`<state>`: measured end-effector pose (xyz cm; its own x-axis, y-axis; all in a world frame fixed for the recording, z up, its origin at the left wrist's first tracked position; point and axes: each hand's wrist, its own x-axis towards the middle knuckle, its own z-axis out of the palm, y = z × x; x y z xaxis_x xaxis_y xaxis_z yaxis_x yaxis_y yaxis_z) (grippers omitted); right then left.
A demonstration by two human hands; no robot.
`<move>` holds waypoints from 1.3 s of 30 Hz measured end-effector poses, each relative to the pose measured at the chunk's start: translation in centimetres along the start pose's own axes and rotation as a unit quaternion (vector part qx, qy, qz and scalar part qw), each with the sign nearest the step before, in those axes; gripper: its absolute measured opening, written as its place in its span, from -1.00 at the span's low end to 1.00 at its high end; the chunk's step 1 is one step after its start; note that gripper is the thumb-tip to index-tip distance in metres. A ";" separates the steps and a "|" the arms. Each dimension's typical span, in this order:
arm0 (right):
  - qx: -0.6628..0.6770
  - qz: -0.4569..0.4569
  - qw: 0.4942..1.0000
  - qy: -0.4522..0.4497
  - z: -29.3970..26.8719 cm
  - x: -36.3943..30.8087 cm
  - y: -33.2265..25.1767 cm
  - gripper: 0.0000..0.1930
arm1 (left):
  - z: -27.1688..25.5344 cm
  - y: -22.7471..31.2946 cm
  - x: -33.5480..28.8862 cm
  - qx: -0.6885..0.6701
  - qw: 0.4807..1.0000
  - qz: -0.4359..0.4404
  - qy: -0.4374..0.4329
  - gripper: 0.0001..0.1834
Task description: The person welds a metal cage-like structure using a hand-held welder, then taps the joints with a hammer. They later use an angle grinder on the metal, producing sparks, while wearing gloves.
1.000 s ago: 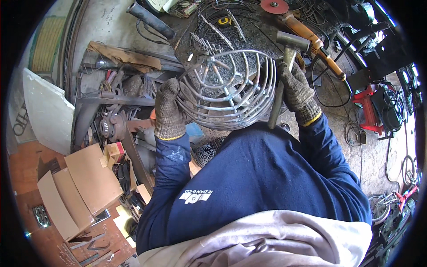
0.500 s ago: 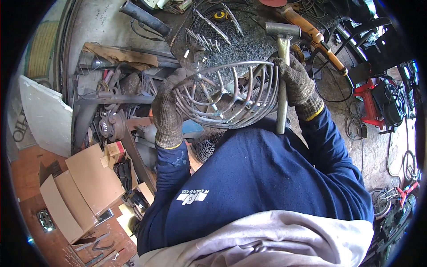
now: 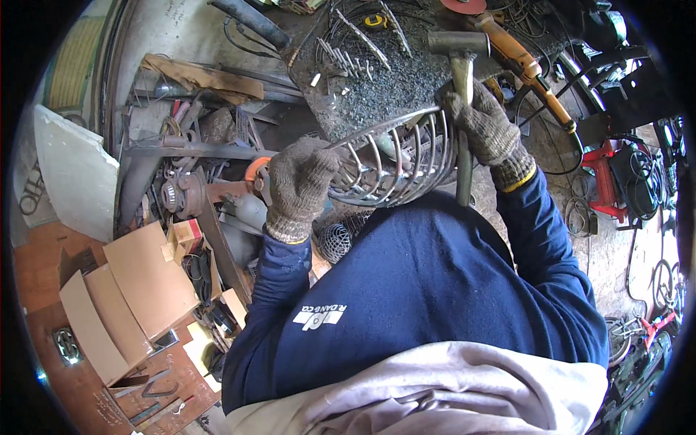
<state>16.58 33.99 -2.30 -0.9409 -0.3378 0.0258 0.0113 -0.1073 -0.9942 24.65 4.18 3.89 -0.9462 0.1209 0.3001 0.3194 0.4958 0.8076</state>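
A bowl-shaped metal rod basket (image 3: 397,190) with curved ribs is held up in front of my body, tilted so its open rim faces partly away. My gloved left hand (image 3: 299,183) is closed on its left end, the glove covering that part of the rim. At the basket's right end, my gloved right hand (image 3: 487,130) is wrapped round a hammer (image 3: 462,76), the heavy head up and the handle pointing down. Fingers of this hand also lie against the basket's rim; whether they grip it too is hidden.
Beyond the basket is a dark work surface (image 3: 341,119) strewn with grit, thin rods and a yellow tape measure (image 3: 375,22). An orange angle grinder (image 3: 513,54) lies at its right. Scrap metal and an open cardboard box (image 3: 148,272) crowd the left; a red-framed machine (image 3: 602,181) stands right.
My left hand has moved right and slightly down, and the basket has turned, showing its ribs more from the side. The hammer stays in my right hand, its handle slightly shifted.
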 end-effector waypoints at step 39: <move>-0.075 -0.216 0.974 0.008 6.3 -5.1 -6.0 -0.59 | -0.7 2.4 2.9 0.156 0.954 0.143 0.211 -0.65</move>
<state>23.41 30.48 4.14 -0.8522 -0.2774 0.4436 -0.4340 -0.0987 -0.8955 22.71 5.18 7.07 -0.6966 -0.0338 0.7167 0.4693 0.7341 0.4908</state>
